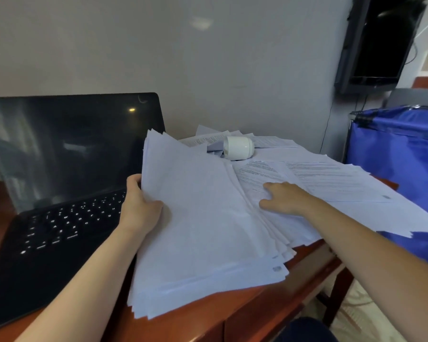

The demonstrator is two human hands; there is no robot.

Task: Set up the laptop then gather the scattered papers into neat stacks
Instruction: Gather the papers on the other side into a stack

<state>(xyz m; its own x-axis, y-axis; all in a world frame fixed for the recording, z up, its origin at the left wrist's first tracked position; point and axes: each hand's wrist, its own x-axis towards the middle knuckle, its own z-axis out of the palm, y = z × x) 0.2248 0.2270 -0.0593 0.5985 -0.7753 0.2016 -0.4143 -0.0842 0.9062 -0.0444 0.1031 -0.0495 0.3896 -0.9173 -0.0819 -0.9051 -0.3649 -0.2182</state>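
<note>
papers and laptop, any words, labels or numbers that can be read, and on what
No text reads clearly.
Printed sheets: lines of print, too small and blurred.
Laptop keyboard: lit key legends, too blurred.
Paper stack: grey corner mark, unreadable.
White container: no marking seen.

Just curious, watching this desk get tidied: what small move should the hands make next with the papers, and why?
Probably the right hand should slide the printed sheets it presses leftward onto the fanned pile that the left hand grips by its edge: those sheets lie spread out, not squared with it.
</note>
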